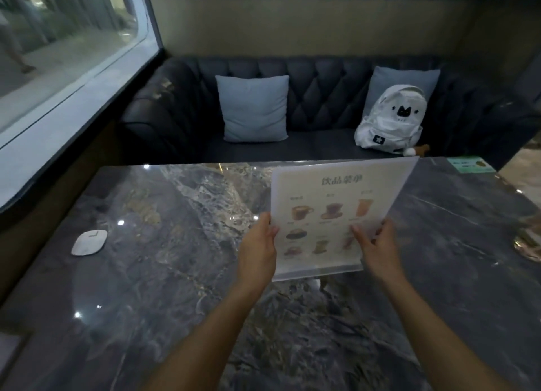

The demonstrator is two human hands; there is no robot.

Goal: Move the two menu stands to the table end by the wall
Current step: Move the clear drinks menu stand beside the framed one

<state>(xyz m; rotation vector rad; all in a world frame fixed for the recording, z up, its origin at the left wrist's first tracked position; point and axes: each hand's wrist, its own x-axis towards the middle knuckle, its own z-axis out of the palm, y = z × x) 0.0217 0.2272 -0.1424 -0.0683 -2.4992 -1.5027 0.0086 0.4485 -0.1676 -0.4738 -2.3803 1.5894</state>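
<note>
- Forearms come in from the bottom edge, both reaching forward over the table (152, 273) to one menu stand (336, 212).
- Left hand (259, 251) pinches the stand's left edge, thumb on the front face, other fingers hidden behind the sheet. Right hand (376, 248) pinches the right edge the same way, thumb and a finger or two showing on the front.
- That stand sits around the middle of the table, a bit right of center, leaning back and twisted so the top goes off to the right. Can't tell if the base is touching the marble or just lifted off it.
- Only seeing one stand tbh. The second one isn't clearly in shot, though something shiny at the far right edge might be part of it, too cut off to say.
- Wall end looks like the left side, under the window (67, 48). A small white dish (89, 242) is already down there.
- What could go wrong imo: acrylic is slick and it's only an edge pinch, so a quick swing left could let it twist or slip out.
- Putting it down tilted like this could tip it over on the glossy top.
- Dish is kind of in the landing zone too, so the base could bump it if it goes down without looking.
</note>
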